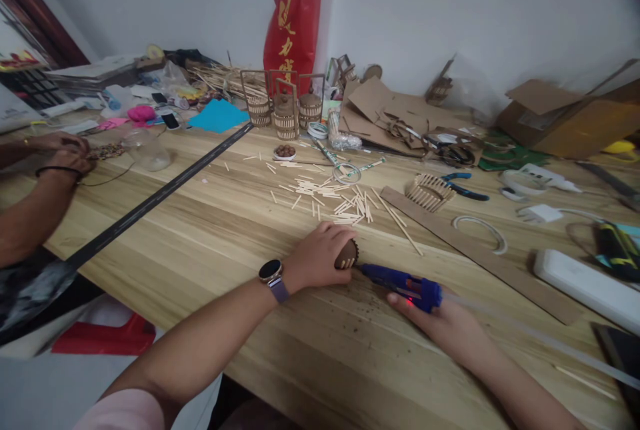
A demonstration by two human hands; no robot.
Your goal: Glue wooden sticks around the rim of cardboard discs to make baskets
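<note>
My left hand, with a watch at the wrist, is closed around a small round brown piece with short light sticks along its edge. In my right hand is a blue hot glue gun, a red light glowing on its side and a long clear glue stick trailing from its back. The gun's nozzle points left, close against the brown piece; whether they touch I cannot tell. Beyond my hands lies a loose scatter of short wooden sticks.
Small stick baskets with tall handles stand at the back before a red bag. A cardboard strip, blue-handled pliers and a white power strip lie right. At left, another person's hands work near a clear jar.
</note>
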